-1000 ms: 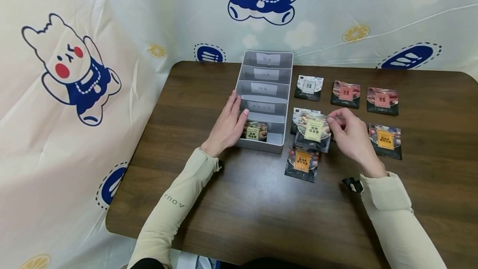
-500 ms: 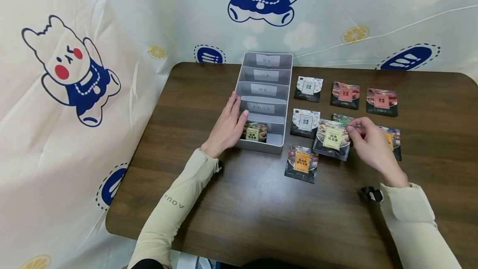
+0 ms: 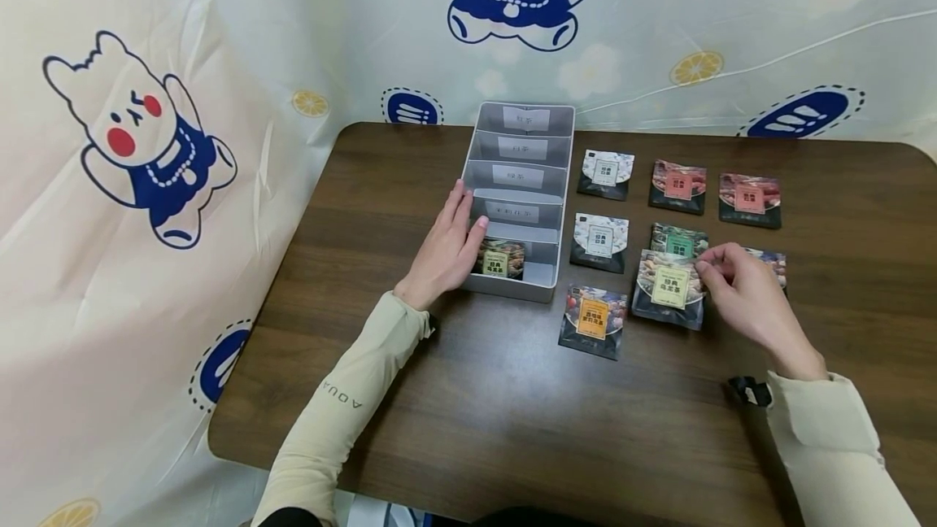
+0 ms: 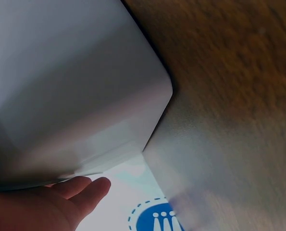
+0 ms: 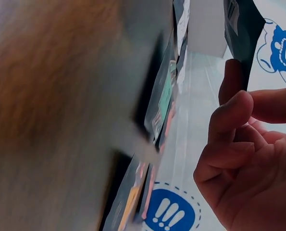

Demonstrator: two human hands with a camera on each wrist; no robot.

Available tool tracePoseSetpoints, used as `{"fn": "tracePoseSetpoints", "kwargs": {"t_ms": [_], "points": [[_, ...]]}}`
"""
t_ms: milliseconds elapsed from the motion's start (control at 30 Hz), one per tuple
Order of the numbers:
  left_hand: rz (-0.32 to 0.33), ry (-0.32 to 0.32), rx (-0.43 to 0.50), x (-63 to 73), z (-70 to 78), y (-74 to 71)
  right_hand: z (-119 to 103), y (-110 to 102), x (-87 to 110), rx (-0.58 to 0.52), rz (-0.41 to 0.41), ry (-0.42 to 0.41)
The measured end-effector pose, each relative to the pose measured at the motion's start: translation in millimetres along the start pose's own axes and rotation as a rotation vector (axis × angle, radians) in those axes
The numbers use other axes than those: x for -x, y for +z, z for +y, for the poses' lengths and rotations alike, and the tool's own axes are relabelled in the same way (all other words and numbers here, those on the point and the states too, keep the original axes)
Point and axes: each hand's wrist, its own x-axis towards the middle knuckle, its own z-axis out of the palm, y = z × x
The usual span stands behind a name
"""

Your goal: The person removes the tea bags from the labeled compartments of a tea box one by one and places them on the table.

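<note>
My right hand [image 3: 750,299] pinches a dark tea sachet [image 3: 668,291] with a yellow-green label by its right edge. In the right wrist view the same sachet [image 5: 242,36] is between the thumb and fingers, raised off the tabletop. It partly overlaps a green-labelled sachet [image 3: 679,241] in the head view. My left hand [image 3: 442,254] rests against the left side of a grey divided box [image 3: 505,289], fingers extended. Its compartments bear white paper labels, and the nearest one holds another yellow-green-labelled sachet [image 3: 501,259]. The left wrist view shows the box's outer wall [image 4: 75,96] close up.
Right of the box lie two white sachets [image 3: 606,175], two red ones [image 3: 677,185] and an orange-labelled one [image 3: 592,322]. Another sachet [image 3: 772,263] is partly hidden behind my right hand. A printed curtain [image 3: 622,55] hangs behind the brown table [image 3: 454,413].
My right hand has carried the sachet rightward and slightly toward me, uncovering the nearer white sachet and part of the green-labelled one. The left hand and box have stayed in place.
</note>
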Motion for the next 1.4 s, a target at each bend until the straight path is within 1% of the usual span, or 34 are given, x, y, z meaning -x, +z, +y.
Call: {"fn": "tracePoseSetpoints", "kwargs": {"t_ms": [200, 433, 667, 933, 1100, 1200, 1400], "points": [[0.0, 0.002, 0.005, 0.1, -0.1, 0.0, 6, -4, 6.2, 0.037, -0.021, 0.022], [-0.003, 0.004, 0.003, 0.7, 0.4, 0.0, 15, -8, 13.4, 0.042, -0.056, 0.006], [-0.001, 0.008, 0.001, 1.1, 0.2, 0.2, 18, -10, 18.6, 0.06, -0.122, 0.052], [0.004, 0.009, 0.004, 0.9, -1.1, 0.1, 21, -7, 20.0, 0.082, -0.131, 0.014], [0.003, 0.007, 0.007, 0.4, -0.9, 0.5, 22, -4, 20.7, 0.059, -0.151, 0.0], [0.004, 0.009, 0.006, 0.2, -0.5, 0.6, 22, -4, 20.9, 0.048, -0.18, 0.011], [0.002, 0.011, 0.002, 0.1, -0.8, 0.3, 24, -4, 20.2, 0.053, -0.268, 0.05]]}}
